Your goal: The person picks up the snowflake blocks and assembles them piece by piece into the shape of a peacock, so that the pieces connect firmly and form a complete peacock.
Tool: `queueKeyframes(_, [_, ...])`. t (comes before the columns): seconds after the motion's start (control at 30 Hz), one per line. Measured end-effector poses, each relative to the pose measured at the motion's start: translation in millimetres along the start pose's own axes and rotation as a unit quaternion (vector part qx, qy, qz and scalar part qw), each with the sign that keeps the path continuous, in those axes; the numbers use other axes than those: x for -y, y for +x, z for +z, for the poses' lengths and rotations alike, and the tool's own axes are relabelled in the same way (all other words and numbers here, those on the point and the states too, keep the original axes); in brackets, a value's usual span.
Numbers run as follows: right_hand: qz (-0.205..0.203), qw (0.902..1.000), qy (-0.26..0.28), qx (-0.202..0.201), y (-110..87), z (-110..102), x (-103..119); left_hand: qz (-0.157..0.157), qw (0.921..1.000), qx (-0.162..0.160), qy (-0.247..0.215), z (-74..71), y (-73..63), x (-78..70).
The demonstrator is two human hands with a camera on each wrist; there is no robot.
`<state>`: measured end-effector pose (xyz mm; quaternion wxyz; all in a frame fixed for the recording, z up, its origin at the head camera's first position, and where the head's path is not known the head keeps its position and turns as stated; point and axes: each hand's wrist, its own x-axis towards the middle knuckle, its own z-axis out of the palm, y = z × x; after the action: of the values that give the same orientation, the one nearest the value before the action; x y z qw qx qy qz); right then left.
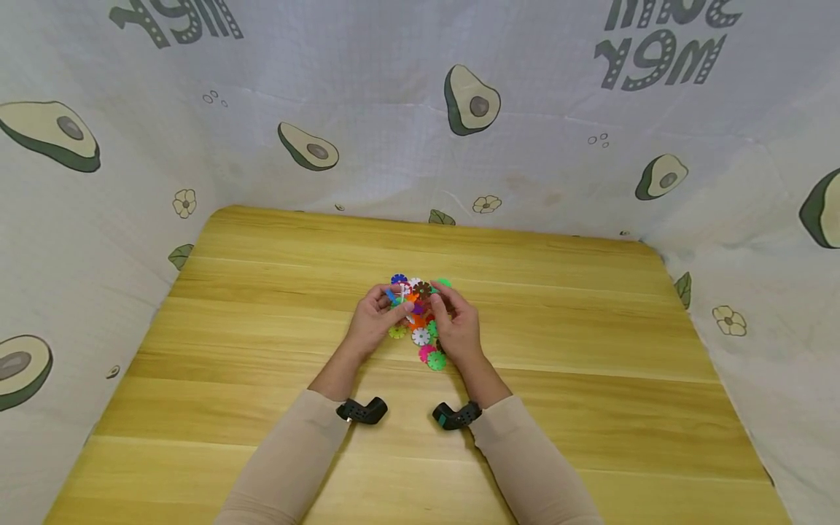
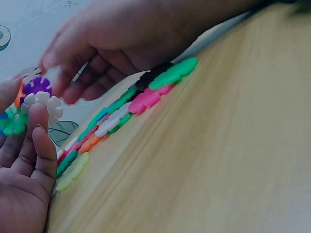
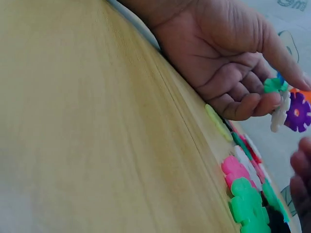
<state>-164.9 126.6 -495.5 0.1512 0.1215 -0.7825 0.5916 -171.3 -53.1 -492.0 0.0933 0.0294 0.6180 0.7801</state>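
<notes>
My left hand (image 1: 377,319) pinches a small cluster of joined notched plastic discs between thumb and fingers. The cluster has a purple disc (image 3: 299,114), a white disc (image 2: 44,106), a green disc (image 2: 15,122) and an orange piece (image 3: 304,94). Facing it from the right, my right hand (image 1: 458,327) has its thumb and index fingertips at the edge of a brown disc (image 1: 422,291), which it pinches beside the cluster. Its lower fingers curl loosely in the left wrist view. Under both hands, loose discs lie on the wooden table (image 1: 564,364), partly hidden by the hands.
The loose discs include a yellow disc (image 2: 73,172), a pink disc (image 3: 235,171), a green disc (image 1: 436,360) at the near end and a dark blue disc (image 1: 399,279) at the far end. A patterned white cloth (image 1: 394,95) hangs behind the table and along its sides.
</notes>
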Motion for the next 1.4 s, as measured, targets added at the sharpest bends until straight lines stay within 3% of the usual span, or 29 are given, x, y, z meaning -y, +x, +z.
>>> queueKeyframes(0.1, [-0.037, 0.9934, -0.104, 0.029, 0.7, -1.1, -3.7, 0.006, 0.9992, -0.02, -0.032, -0.4, 0.7, 0.4])
queueKeyframes(0.2, [-0.044, 0.9732, -0.218, 0.058, 0.9, -1.5, -5.6, 0.015, 0.9973, -0.032, -0.064, -1.2, 0.8, 0.0])
queueKeyframes(0.37, [0.0, 0.9291, -0.356, 0.1, -0.7, 0.2, -3.8, 0.023, 0.9965, -0.031, -0.074, -1.9, 0.1, -0.7])
queueKeyframes(0.47, [0.026, 0.9181, -0.381, 0.105, -0.9, 1.3, -2.3, 0.017, 0.997, -0.029, -0.069, -1.8, -0.3, -0.4])
queueKeyframes(0.57, [0.037, 0.9189, -0.38, 0.097, -0.5, 1.9, -1.8, 0.013, 0.997, -0.028, -0.071, -1.4, -0.9, -0.2])
queueKeyframes(0.83, [0.036, 0.9354, -0.342, 0.081, -0.7, 3.0, -3.2, 0.008, 0.9971, -0.033, -0.068, -0.9, -1.2, 0.2])
queueKeyframes(1.07, [0.032, 0.9248, -0.373, 0.069, 0.4, 3.8, -1.7, 0.012, 0.9981, -0.031, -0.053, -0.8, -0.8, 0.3])
queueKeyframes(1.4, [0.065, 0.929, -0.357, 0.071, 1.2, 4.0, 0.0, 0.009, 0.9982, -0.023, -0.055, -1.3, 0.5, 2.1])
